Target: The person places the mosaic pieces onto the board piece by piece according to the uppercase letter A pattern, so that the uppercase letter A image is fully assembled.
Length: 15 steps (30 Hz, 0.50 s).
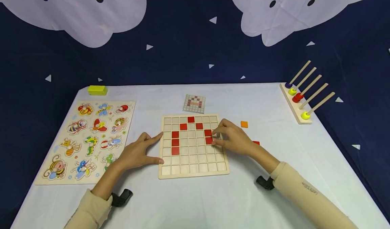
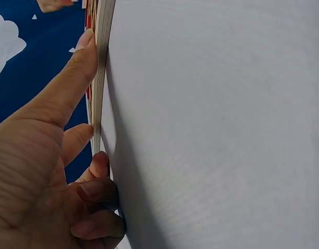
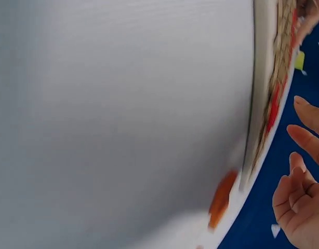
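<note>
A wooden grid board (image 1: pixel 195 159) lies on the white table with red square tiles set in some cells. One red tile (image 1: pixel 175 150) sits low on the left side; another red tile (image 1: pixel 208 140) is at the right. My left hand (image 1: pixel 135 152) touches the board's left edge with thumb and index finger extended. In the left wrist view, those fingers lie along the board's side (image 2: pixel 102 62). At the right side, my right hand (image 1: pixel 234 137) hovers with fingertips close to two red tiles. The right wrist view shows its thumb and forefinger (image 3: pixel 305 137) apart, nothing between them.
An orange tile (image 1: pixel 244 124) and a partly hidden red tile (image 1: pixel 256 143) lie right of the board. Behind it is a small pattern card (image 1: pixel 194 103). An insect puzzle (image 1: pixel 94 144) and yellow block (image 1: pixel 97 90) are left; a peg stand (image 1: pixel 295 103) is right.
</note>
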Available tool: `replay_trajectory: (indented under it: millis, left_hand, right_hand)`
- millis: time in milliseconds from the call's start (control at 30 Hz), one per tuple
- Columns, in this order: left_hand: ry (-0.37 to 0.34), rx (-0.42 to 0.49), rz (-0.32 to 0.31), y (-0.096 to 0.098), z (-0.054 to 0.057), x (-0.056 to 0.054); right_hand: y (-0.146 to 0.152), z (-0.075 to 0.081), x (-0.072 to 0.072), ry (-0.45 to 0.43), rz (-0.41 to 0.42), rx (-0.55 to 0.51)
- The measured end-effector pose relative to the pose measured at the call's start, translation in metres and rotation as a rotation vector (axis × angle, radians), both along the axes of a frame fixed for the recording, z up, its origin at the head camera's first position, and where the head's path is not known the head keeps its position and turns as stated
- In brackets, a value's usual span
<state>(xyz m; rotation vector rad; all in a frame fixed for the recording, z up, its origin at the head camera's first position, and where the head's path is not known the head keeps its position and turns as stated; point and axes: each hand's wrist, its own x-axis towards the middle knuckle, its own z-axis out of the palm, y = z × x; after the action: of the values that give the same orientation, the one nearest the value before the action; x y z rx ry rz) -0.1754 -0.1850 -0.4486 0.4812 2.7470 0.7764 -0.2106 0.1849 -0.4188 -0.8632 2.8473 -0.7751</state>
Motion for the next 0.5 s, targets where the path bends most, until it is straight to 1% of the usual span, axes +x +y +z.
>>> replay_trajectory:
  millis: [100,200,367,500]
  left_hand:
    - [0.004,0.0,0.002,0.0,0.0,0.0]
    - [0.004,-0.001,0.008,0.0,0.001,0.001]
    - [0.004,0.0,0.006,0.0,0.002,0.002]
    - [0.009,0.006,0.003,0.001,0.002,0.001]
  right_hand:
    - [0.021,0.005,0.003,0.006,-0.041,-0.016]
    - [0.049,0.006,0.006,0.019,-0.063,0.001]
    - [0.097,-0.002,0.016,0.01,-0.121,0.06]
    - [0.124,-0.01,0.024,-0.011,-0.173,0.076]
